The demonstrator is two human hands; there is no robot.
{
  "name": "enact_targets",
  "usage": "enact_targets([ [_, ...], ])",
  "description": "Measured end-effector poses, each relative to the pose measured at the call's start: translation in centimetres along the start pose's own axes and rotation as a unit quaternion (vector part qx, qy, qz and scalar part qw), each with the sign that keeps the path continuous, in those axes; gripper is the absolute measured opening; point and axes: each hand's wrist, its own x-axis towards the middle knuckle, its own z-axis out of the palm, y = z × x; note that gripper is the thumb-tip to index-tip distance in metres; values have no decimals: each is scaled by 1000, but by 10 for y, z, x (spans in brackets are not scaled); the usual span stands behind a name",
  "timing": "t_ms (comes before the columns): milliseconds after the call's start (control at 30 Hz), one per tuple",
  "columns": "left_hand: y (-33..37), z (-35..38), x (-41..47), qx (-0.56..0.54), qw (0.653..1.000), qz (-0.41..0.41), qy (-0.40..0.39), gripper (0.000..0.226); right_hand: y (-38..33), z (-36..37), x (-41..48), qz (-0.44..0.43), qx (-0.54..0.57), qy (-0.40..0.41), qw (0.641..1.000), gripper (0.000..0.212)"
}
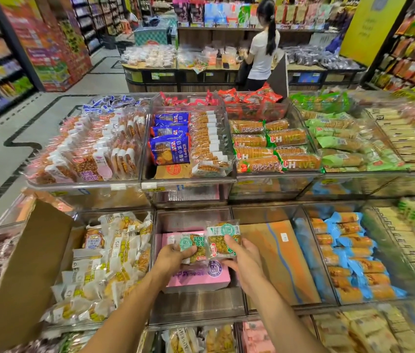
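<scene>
Both my hands reach into a clear plastic bin (196, 312) in the lower tier of a snack display. My left hand (173, 258) grips a small green-and-white snack packet (192, 244). My right hand (242, 258) holds a second packet of the same kind (223, 238), thumb on its front, tilted up. Under the packets lies a pink cardboard box (196, 276) that takes up the back of the bin.
Neighbouring bins hold yellow-white packets (109, 266), a flat orange carton (277, 258) and blue-orange biscuit rolls (349, 258). The upper tier carries more wrapped biscuits (272, 146). A brown carton flap (25, 271) stands at the left. A person in white (262, 47) stands at a far counter.
</scene>
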Motion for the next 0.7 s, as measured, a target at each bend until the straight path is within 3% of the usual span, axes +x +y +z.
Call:
enact_targets([
  [33,0,-2,-7,-20,1000,-3,-18,44,-2,0,-4,4,-2,-3,1000,111],
  [133,5,-7,-34,-79,995,-20,-49,29,-11,4,-20,9,20,14,1000,77],
  [367,11,-10,-56,-79,990,12,-118,41,-4,-10,-40,-12,46,46,998,81],
  [400,11,-7,-59,-80,988,15,-129,36,-4,-15,-47,-13,45,58,997,73],
  [500,11,9,-67,-71,985,23,-158,33,-5,-37,-68,-4,82,63,995,23],
  [533,10,18,-68,-67,983,26,-166,34,-5,-46,-77,-11,88,76,993,23],
  [633,6,51,-78,-51,982,41,-178,32,2,-78,-97,-25,95,154,983,71],
  [700,4,79,-92,-34,980,53,-190,21,3,-101,-115,-40,112,201,972,82],
])
